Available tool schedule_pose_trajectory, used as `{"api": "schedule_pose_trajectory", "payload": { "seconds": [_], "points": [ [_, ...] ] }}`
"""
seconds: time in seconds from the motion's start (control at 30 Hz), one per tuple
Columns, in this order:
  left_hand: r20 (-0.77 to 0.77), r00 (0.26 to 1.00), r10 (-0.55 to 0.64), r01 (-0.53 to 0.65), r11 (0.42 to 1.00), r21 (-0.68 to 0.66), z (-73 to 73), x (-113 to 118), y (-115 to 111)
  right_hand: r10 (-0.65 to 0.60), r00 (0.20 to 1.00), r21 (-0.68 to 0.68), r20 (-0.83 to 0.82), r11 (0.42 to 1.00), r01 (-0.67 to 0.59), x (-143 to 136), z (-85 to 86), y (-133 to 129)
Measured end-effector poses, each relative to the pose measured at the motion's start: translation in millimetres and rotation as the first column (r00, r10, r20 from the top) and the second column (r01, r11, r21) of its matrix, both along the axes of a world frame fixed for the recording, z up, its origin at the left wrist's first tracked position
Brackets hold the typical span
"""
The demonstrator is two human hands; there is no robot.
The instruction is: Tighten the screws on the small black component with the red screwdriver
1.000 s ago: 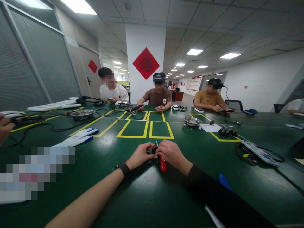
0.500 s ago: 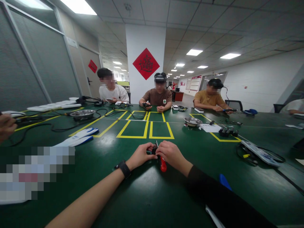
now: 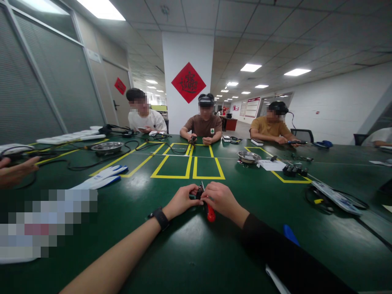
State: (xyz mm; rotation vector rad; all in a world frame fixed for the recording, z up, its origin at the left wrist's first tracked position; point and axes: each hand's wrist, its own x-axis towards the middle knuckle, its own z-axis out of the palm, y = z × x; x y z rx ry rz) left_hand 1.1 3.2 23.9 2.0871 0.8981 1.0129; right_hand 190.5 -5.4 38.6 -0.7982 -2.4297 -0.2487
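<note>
Both of my hands meet over the green table, below the yellow tape squares. My left hand [image 3: 183,200] pinches a small black and metal part [image 3: 200,191] from the left, its fingers closed on it. From the right, my right hand [image 3: 221,199] has its fingers closed at the same spot, over a tool with a red handle [image 3: 210,214]. The red end sticks out below the fingers towards me. A thin metal piece points up between the hands. Fingers hide how the tool and the black part meet.
White-blue gloves [image 3: 105,176] and a metal bowl [image 3: 107,148] lie left. On the right are another metal bowl [image 3: 248,157], black parts [image 3: 295,170], a power strip [image 3: 335,198] and a blue object [image 3: 290,234]. Several people sit around the table; a person's hand [image 3: 18,172] reaches in at left.
At the left edge, the other person's hand has moved right and its fingers now stretch out. The person opposite has shifted a held dark object. My hands look nearly unmoved.
</note>
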Motion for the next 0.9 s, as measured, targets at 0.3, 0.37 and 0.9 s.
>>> {"api": "schedule_pose_trajectory", "payload": {
  "seconds": [0.3,0.37,0.9],
  "points": [
    [-0.004,1.000,0.008,-0.008,1.000,-0.001,-1.9,0.6,1.0,0.014,1.000,-0.038,0.003,0.999,-0.014,0.9,0.2,1.5],
    [-0.006,1.000,0.007,-0.007,1.000,0.003,-2.8,0.0,1.4,0.020,1.000,-0.057,0.000,0.998,-0.020,0.9,0.6,0.9],
    [0.006,1.000,-0.011,0.010,1.000,0.030,-8.9,-2.8,4.9,0.009,1.000,-0.061,-0.023,0.998,-0.010,-0.9,2.0,-0.7]
  ]
}}
